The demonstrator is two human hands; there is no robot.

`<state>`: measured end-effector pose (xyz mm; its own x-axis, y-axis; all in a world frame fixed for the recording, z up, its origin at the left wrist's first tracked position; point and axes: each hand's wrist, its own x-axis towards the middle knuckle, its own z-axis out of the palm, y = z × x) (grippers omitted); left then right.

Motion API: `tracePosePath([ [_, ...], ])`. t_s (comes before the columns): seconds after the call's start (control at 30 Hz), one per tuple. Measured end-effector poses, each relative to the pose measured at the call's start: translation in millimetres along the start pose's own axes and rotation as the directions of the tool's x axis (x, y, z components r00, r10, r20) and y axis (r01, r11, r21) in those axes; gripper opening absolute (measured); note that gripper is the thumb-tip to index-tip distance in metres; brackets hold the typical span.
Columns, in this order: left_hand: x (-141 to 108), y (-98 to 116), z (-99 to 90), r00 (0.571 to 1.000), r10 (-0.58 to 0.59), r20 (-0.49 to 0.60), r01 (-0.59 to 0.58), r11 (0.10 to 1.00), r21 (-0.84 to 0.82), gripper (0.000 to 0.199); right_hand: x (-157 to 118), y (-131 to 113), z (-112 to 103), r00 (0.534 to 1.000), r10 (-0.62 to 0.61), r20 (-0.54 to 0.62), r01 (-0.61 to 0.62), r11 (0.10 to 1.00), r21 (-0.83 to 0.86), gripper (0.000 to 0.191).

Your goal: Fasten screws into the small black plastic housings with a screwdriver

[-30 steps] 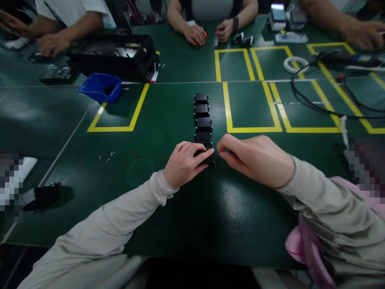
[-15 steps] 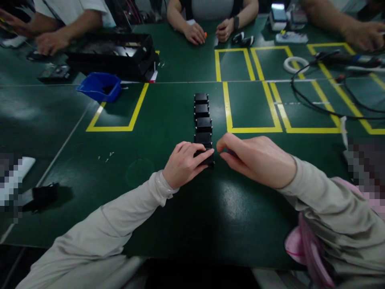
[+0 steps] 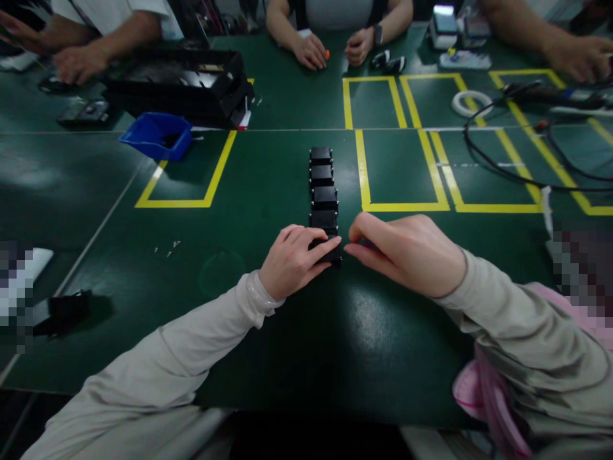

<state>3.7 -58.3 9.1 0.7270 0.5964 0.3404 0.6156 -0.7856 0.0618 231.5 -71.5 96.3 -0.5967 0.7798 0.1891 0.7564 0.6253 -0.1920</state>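
A row of several small black boxes (image 3: pixel 324 195), with shiny screw-like tips along their sides, runs away from me down the middle of the table. My left hand (image 3: pixel 294 260) grips the nearest black box (image 3: pixel 330 255), fingers over its top and thumb at its near side, covering much of it. Just to the right of that box, apart from it by a small gap, is my right hand (image 3: pixel 407 252). Its thumb and forefinger are pinched together, and whatever lies between them is too small or hidden to make out.
Left of the row lie some small screws (image 3: pixel 167 248), a blue scoop-like bin (image 3: pixel 158 137) and a separate black part (image 3: pixel 69 312). Yellow tape (image 3: pixel 407 207) marks rectangles on the green table. A cable (image 3: pixel 517 182) and white ring (image 3: pixel 472 103) lie right. Co-workers' hands (image 3: pixel 311 52) rest across.
My right hand has shifted very slightly, its thumb and forefinger still together. My left hand and the row of boxes stay in place.
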Motion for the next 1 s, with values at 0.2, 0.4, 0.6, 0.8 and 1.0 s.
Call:
tracePosePath([
  [0.2,0.0,0.0,-0.1,1.000,0.003,-0.004,-0.003,1.000,-0.004,0.042,-1.5,0.7,0.9,1.000,-0.026,-0.012,0.026,0.999,0.034,0.024],
  [0.4,-0.8,-0.4,1.3,1.000,-0.010,0.002,0.010,1.000,-0.015,0.042,-0.7,-0.2,1.2,1.000,-0.027,-0.006,0.027,1.000,0.004,0.033],
  [0.6,-0.3,-0.5,0.7,1.000,-0.002,0.006,0.002,1.000,-0.001,0.041,0.6,0.2,-1.5,0.999,-0.029,0.014,0.029,0.999,0.017,0.031],
  [0.8,0.3,-0.2,0.4,1.000,-0.009,0.004,0.009,1.000,-0.007,0.043,-0.4,1.3,0.0,0.999,-0.032,0.002,0.032,0.999,0.021,0.030],
  [1.0,0.0,-0.5,0.3,1.000,-0.002,-0.006,0.002,1.000,-0.004,0.041,1.4,0.7,-3.4,0.998,-0.026,0.057,0.026,1.000,-0.003,0.032],
])
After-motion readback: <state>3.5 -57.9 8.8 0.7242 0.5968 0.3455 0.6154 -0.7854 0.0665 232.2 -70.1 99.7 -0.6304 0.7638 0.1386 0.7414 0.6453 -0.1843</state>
